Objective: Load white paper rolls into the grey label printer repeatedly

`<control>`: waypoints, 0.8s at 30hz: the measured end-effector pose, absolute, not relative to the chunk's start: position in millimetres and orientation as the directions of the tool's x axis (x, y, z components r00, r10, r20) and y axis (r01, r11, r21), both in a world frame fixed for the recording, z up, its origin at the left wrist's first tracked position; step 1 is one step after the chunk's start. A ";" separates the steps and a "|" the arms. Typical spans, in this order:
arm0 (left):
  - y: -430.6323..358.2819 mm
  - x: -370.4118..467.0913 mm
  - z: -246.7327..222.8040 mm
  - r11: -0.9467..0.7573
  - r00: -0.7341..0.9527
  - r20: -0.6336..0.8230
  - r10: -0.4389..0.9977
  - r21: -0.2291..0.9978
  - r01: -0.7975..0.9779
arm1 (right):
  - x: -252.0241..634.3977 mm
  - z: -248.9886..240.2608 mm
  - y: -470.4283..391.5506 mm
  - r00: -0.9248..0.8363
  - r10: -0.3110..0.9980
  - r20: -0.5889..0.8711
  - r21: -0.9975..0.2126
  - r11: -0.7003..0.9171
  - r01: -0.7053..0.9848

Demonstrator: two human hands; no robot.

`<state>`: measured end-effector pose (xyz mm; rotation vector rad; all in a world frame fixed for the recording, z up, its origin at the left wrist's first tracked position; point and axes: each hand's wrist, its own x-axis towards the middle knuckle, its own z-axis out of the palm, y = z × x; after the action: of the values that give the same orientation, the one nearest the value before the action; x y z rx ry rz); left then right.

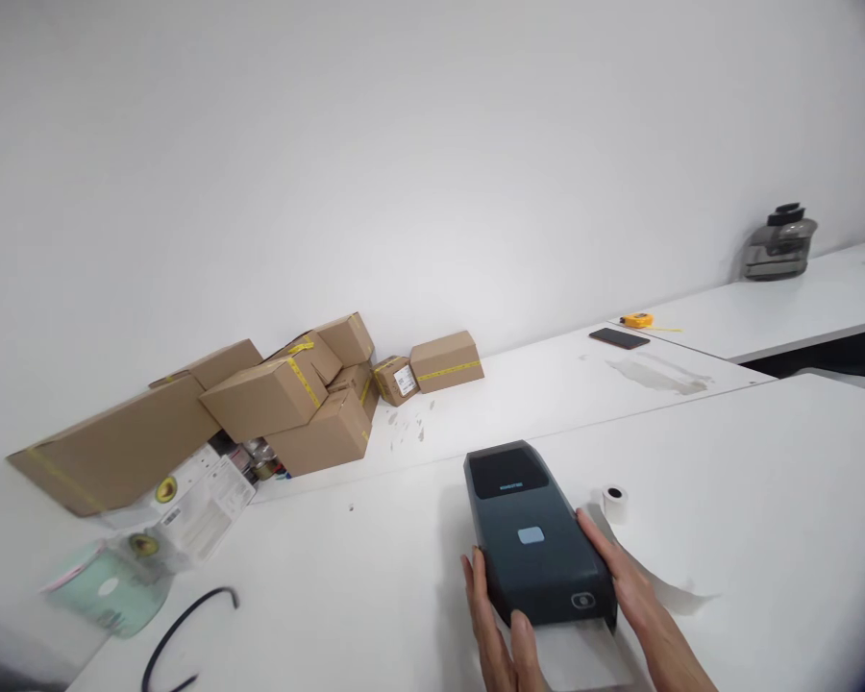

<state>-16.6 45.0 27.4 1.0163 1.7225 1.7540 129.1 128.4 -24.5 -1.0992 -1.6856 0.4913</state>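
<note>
A dark grey label printer (540, 557) with a light button and a black panel is low and right of centre, its near end tilted toward me. A white strip of paper (580, 654) shows under its near end. My left hand (497, 625) is against the printer's left side, thumb on the near edge. On the opposite side my right hand (638, 586) grips the edge with its fingers along it. Whether the printer rests on the table cannot be seen. Just to its right stands a small white paper roll (614, 500), with a loose curled strip (681, 598) trailing beside my right hand.
Several cardboard boxes (266, 404) are piled along the wall on the left. Near them are plastic packs (202, 509), a mint-green bag (119, 588) and a black cable (177, 630). Further right lie a phone (618, 338), a yellow tape measure (635, 320) and a grey container (779, 245).
</note>
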 end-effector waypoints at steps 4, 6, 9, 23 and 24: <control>53.5 -26.3 59.8 -0.189 -0.600 0.203 0.774 0.978 0.087 | 130.3 17.6 132.9 -0.082 0.873 0.481 -0.805 0.476 0.354; 65.7 -38.4 83.9 -0.251 -0.579 0.238 0.780 0.966 0.060 | 124.3 52.3 137.0 -0.055 0.892 0.449 -0.823 0.436 0.365; 96.4 -61.4 111.2 -0.313 -0.523 0.299 0.798 0.947 0.064 | 108.6 104.1 157.6 -0.075 0.868 0.491 -0.811 0.487 0.324; 167.2 -88.0 58.8 -0.092 -0.388 0.113 0.915 0.993 0.072 | 60.3 191.6 310.0 -0.002 0.924 0.382 -0.851 0.353 0.389; 167.2 -89.0 58.0 -0.094 -0.380 0.114 0.918 0.993 0.071 | 62.1 190.0 310.8 -0.009 0.924 0.383 -0.851 0.356 0.386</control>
<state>-89.0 167.2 58.0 1.1156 1.4832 1.5549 62.1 310.8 190.0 -1.2075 -1.5901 0.6555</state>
